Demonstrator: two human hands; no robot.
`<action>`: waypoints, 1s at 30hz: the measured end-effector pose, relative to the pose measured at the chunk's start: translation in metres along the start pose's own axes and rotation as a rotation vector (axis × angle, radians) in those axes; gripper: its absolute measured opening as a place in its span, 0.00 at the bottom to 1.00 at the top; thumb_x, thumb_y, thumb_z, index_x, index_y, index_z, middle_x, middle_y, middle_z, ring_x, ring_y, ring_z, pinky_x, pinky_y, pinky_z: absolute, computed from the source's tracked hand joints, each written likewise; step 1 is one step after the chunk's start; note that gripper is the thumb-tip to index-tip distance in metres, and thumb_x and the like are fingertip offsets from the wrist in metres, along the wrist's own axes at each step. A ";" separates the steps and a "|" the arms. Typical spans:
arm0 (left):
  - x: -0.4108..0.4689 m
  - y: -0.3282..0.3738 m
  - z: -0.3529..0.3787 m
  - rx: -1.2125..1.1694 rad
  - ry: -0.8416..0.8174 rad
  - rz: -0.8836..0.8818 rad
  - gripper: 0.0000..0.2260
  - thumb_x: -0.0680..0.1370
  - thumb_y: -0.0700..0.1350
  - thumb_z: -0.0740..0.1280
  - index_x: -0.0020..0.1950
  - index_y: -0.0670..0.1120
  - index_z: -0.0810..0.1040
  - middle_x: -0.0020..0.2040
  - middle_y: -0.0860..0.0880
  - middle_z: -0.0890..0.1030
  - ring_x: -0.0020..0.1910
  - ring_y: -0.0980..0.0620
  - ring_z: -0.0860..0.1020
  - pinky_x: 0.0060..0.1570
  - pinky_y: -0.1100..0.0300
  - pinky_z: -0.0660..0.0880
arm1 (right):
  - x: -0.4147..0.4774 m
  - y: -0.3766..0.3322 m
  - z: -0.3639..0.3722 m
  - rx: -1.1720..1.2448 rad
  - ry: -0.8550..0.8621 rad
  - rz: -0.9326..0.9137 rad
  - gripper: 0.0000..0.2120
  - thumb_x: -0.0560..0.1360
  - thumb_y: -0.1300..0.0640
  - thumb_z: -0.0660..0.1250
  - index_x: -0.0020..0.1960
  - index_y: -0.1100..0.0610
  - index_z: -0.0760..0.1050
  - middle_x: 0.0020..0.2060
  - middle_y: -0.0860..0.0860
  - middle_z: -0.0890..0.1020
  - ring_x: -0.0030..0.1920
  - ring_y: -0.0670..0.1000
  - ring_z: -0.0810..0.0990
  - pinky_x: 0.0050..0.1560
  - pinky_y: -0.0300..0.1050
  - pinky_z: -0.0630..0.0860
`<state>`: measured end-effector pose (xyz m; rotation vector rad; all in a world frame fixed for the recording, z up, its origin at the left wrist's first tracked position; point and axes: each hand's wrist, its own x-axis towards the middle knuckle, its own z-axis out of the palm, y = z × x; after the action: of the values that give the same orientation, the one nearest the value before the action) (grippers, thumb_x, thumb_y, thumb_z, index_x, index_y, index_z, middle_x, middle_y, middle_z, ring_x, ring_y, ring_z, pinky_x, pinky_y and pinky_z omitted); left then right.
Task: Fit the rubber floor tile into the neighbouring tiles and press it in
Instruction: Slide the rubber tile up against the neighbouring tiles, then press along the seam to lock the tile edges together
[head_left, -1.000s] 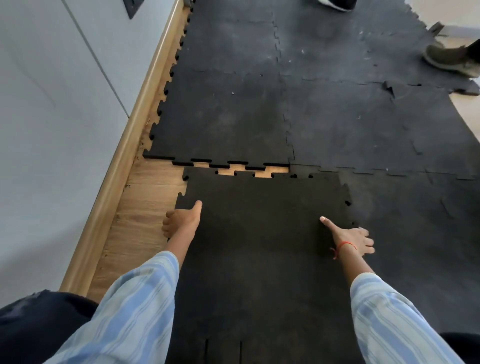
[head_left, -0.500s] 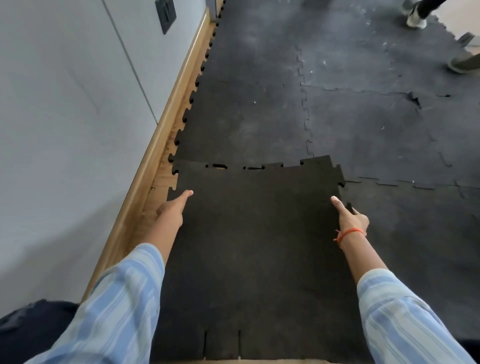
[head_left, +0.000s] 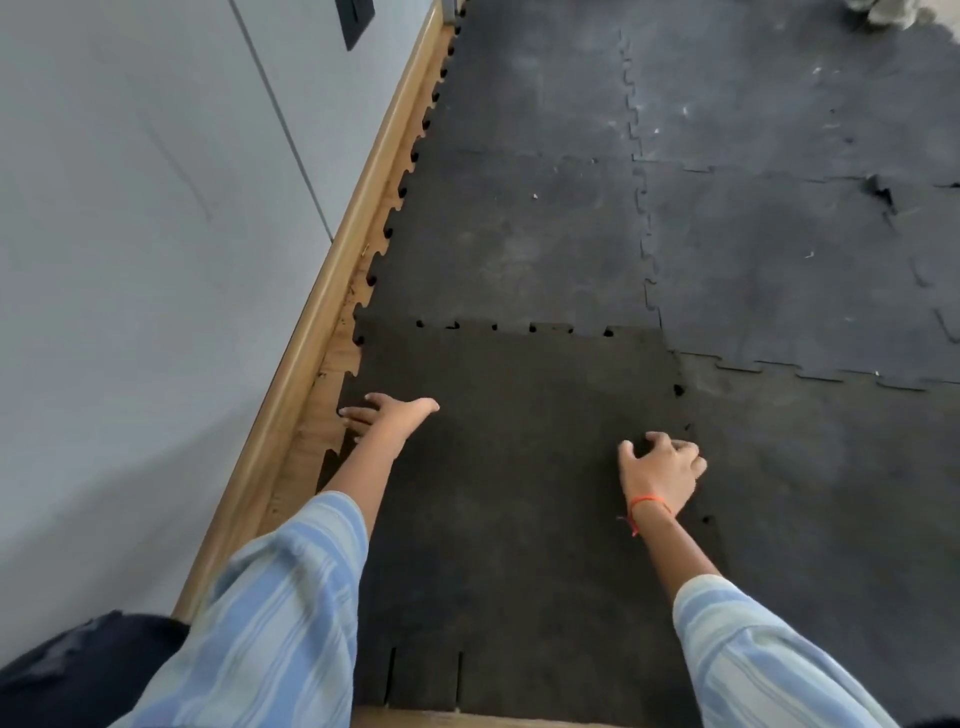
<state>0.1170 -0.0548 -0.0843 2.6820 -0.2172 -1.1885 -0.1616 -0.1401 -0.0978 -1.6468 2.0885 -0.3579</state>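
Note:
A black rubber floor tile with jigsaw edges lies in front of me, its far edge against the laid tile ahead, with small dark gaps along that seam. Its right edge meets the neighbouring tile. My left hand lies flat on the tile's left edge, fingers spread over the wood. My right hand rests with curled fingers on the tile's right seam. Neither hand grips anything.
A grey wall with a wooden skirting board runs along the left. A strip of wooden floor shows between skirting and tile. Laid black tiles cover the floor ahead and to the right.
The tile has slid forward until its far edge closed the gap with the tile ahead. Both hands shifted from gripping the tile's side edges to resting on top of it.

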 end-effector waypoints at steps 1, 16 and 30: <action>0.003 0.001 0.004 0.054 -0.004 0.079 0.50 0.74 0.65 0.65 0.79 0.42 0.37 0.78 0.37 0.35 0.77 0.38 0.38 0.75 0.43 0.43 | -0.002 0.001 0.007 -0.055 0.022 -0.046 0.22 0.72 0.50 0.68 0.62 0.60 0.75 0.62 0.63 0.70 0.64 0.65 0.65 0.66 0.55 0.63; 0.038 0.000 0.003 0.421 0.047 0.434 0.60 0.65 0.74 0.67 0.78 0.47 0.32 0.77 0.42 0.30 0.77 0.40 0.34 0.74 0.40 0.43 | 0.040 -0.013 -0.001 -0.150 -0.028 0.092 0.49 0.59 0.27 0.69 0.61 0.66 0.71 0.64 0.63 0.67 0.63 0.64 0.65 0.62 0.57 0.68; 0.066 0.027 -0.027 0.560 0.048 0.536 0.62 0.63 0.72 0.70 0.78 0.47 0.33 0.78 0.46 0.31 0.77 0.42 0.36 0.74 0.37 0.45 | 0.040 -0.038 0.025 -0.382 -0.092 -0.372 0.57 0.63 0.33 0.71 0.75 0.65 0.49 0.73 0.63 0.58 0.74 0.62 0.54 0.75 0.54 0.53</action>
<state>0.1798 -0.0918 -0.1072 2.7788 -1.3374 -0.9872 -0.1246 -0.1866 -0.1094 -2.2363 1.8590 0.0093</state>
